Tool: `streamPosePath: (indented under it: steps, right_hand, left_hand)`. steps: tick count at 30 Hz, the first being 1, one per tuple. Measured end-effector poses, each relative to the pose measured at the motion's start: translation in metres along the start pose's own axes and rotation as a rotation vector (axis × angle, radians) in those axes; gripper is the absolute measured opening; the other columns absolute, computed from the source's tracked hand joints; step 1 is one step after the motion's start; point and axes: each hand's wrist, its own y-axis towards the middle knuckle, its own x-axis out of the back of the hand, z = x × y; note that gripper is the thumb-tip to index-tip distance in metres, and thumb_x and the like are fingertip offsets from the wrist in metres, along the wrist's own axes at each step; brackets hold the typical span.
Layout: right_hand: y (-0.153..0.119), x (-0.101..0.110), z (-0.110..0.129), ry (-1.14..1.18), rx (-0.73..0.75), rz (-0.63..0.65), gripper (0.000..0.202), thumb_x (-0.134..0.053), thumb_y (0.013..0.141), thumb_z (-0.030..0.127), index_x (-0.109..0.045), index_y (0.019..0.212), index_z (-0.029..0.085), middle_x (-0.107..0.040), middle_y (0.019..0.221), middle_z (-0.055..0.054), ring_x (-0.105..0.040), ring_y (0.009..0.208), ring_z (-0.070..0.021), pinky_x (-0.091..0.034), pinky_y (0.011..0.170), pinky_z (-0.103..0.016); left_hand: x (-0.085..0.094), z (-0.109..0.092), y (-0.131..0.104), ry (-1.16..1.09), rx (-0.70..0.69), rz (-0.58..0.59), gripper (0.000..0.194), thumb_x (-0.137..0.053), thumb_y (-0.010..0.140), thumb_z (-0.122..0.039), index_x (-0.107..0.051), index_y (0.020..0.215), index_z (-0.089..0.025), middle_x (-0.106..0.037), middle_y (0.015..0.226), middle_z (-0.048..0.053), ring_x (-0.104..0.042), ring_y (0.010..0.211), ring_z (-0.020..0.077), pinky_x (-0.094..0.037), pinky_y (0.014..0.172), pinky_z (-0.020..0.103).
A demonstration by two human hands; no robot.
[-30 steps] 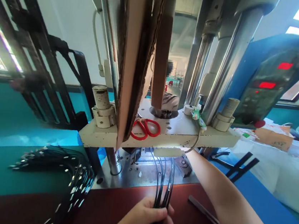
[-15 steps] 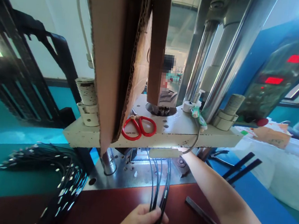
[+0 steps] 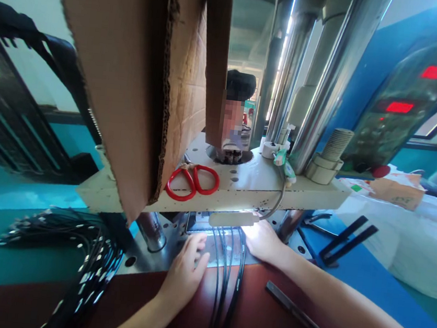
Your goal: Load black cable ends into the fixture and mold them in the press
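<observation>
Under the press plate (image 3: 239, 187), both hands, left (image 3: 185, 271) and right (image 3: 263, 241), lie spread flanking black cables (image 3: 226, 270).

- two bare hands: left hand (image 3: 185, 271), right hand (image 3: 263, 241)
- one pair of red-handled scissors (image 3: 192, 181)
- two red displays (image 3: 416, 89)
- two steel columns (image 3: 323, 76)
- one loose pile of black cables (image 3: 75, 245)

The black cables (image 3: 226, 270) run under the press plate (image 3: 239, 187), their far ends hidden. The right hand (image 3: 263, 241) is washed out by glare, its fingertips perhaps touching them.
</observation>
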Motion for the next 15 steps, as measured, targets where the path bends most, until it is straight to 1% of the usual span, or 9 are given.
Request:
streamPosePath:
  steps: [1,2,3,4,6,8,11,13,15]
  right_hand:
    - [-0.005,-0.002,0.003,-0.022,0.026,-0.014,0.031,-0.044,0.077,0.008,-0.058,0.104,0.010,-0.056,0.113,-0.016,-0.044,0.113,-0.0263,-0.035,0.095,-0.040]
    - [-0.007,-0.004,0.005,-0.042,0.043,-0.029,0.027,-0.042,0.079,0.009,-0.060,0.099,0.010,-0.059,0.108,-0.015,-0.046,0.110,-0.0261,-0.036,0.095,-0.040]
    - [-0.008,-0.006,0.006,-0.057,0.046,-0.044,0.026,-0.039,0.082,0.011,-0.061,0.096,0.010,-0.061,0.103,-0.014,-0.048,0.107,-0.0254,-0.037,0.094,-0.039]
    - [-0.007,-0.008,0.006,-0.065,0.039,-0.056,0.028,-0.036,0.085,0.012,-0.061,0.096,0.011,-0.061,0.102,-0.013,-0.049,0.107,-0.0246,-0.037,0.094,-0.039]
    - [-0.004,-0.011,0.003,-0.068,0.033,-0.084,0.031,-0.032,0.089,0.014,-0.059,0.103,0.010,-0.060,0.106,-0.014,-0.048,0.109,-0.0237,-0.037,0.095,-0.039]
    - [-0.002,-0.013,-0.001,-0.069,0.028,-0.106,0.032,-0.032,0.090,0.014,-0.056,0.110,0.008,-0.058,0.113,-0.016,-0.046,0.113,-0.0236,-0.036,0.097,-0.039]
    - [-0.005,-0.014,-0.006,-0.072,0.019,-0.096,0.031,-0.035,0.088,0.011,-0.055,0.112,0.008,-0.053,0.121,-0.017,-0.042,0.118,-0.0248,-0.034,0.099,-0.042]
    - [-0.008,-0.014,-0.008,-0.072,0.010,-0.069,0.032,-0.037,0.086,0.009,-0.054,0.113,0.010,-0.050,0.125,-0.015,-0.039,0.121,-0.0252,-0.032,0.100,-0.044]
    - [-0.010,-0.014,-0.010,-0.067,-0.003,-0.060,0.035,-0.038,0.085,0.009,-0.052,0.117,0.011,-0.049,0.126,-0.014,-0.037,0.122,-0.0248,-0.031,0.101,-0.045]
  left_hand:
    - [0.004,0.001,0.007,0.207,-0.188,0.006,0.038,-0.037,0.082,-0.020,-0.043,0.119,-0.013,-0.049,0.121,0.015,-0.045,0.114,0.0251,-0.035,0.096,0.043]
    - [0.006,0.002,0.014,0.390,-0.354,0.042,0.041,-0.035,0.082,-0.014,-0.043,0.122,-0.015,-0.047,0.126,0.014,-0.040,0.119,0.0255,-0.030,0.100,0.045]
    - [0.007,0.004,0.021,0.549,-0.479,0.088,0.045,-0.034,0.080,-0.010,-0.043,0.124,-0.016,-0.047,0.128,0.013,-0.038,0.121,0.0255,-0.027,0.101,0.046]
    - [0.008,0.007,0.028,0.683,-0.558,0.126,0.048,-0.034,0.080,-0.008,-0.043,0.125,-0.018,-0.048,0.128,0.012,-0.038,0.121,0.0250,-0.026,0.101,0.046]
    - [0.010,0.014,0.041,0.869,-0.617,0.159,0.049,-0.033,0.081,-0.007,-0.041,0.128,-0.019,-0.050,0.126,0.010,-0.042,0.119,0.0235,-0.026,0.101,0.045]
    - [0.015,0.024,0.050,0.947,-0.664,0.159,0.048,-0.033,0.083,-0.009,-0.039,0.130,-0.019,-0.051,0.126,0.009,-0.041,0.119,0.0215,-0.025,0.102,0.043]
    - [0.025,0.037,0.055,0.960,-0.728,0.174,0.048,-0.031,0.085,-0.009,-0.038,0.131,-0.020,-0.052,0.126,0.007,-0.040,0.121,0.0189,-0.022,0.104,0.040]
    - [0.030,0.042,0.054,0.969,-0.717,0.171,0.049,-0.030,0.084,-0.007,-0.039,0.130,-0.020,-0.053,0.124,0.008,-0.041,0.120,0.0191,-0.023,0.102,0.041]
    - [0.030,0.043,0.052,0.975,-0.695,0.157,0.049,-0.030,0.083,-0.006,-0.040,0.130,-0.019,-0.054,0.123,0.008,-0.041,0.120,0.0202,-0.025,0.101,0.042]
